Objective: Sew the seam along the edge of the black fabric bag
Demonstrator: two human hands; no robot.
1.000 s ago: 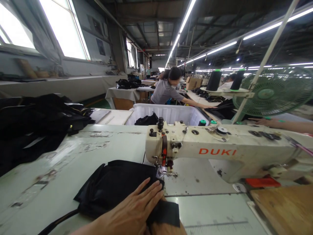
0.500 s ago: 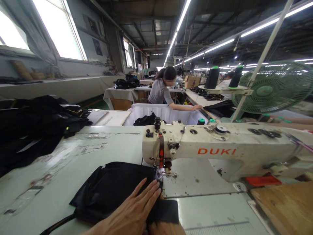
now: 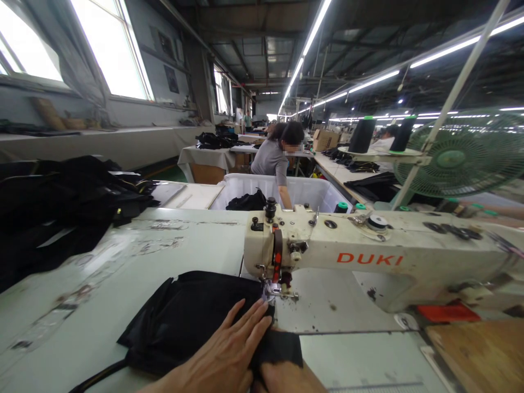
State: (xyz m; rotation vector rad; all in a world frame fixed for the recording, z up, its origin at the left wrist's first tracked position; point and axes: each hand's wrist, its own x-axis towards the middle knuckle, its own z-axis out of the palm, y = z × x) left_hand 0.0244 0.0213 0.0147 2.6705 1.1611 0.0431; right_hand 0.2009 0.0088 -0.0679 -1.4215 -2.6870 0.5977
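The table [image 3: 196, 240] bears cloth [image 3: 192, 311] and a sewing machine [image 3: 319, 248].

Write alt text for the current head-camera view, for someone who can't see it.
The left hand lies flat on black fabric at a DUKI sewing machine, the right hand at the fabric's near edge. Beyond, a co-worker reaches down into a white bin.

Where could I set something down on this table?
Widest: the tabletop between the dark cloth pile and the black fabric. Smaller: between the right hand and the wooden board. Crowded: around the presser foot, where the left hand lies on the black fabric.
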